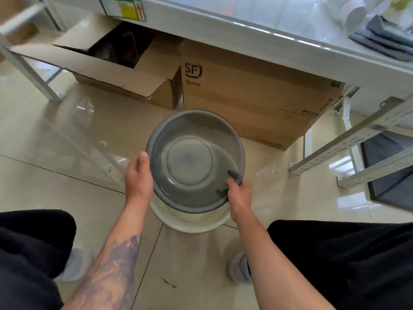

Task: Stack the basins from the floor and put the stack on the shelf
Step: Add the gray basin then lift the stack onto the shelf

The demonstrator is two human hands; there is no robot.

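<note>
Our left hand (138, 175) grips the grey basin (195, 161) at its nine o'clock rim; our right hand (239, 191) clasps five o'clock; it hangs over the white basin (192, 221) on the floor (67, 142).

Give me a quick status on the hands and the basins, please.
Both hands, left and right, grip grey basin by its rim. White basin on floor beneath. Nothing in the way.

basin (192, 162) above another basin (192, 222), boxes (245, 95) behind
</note>
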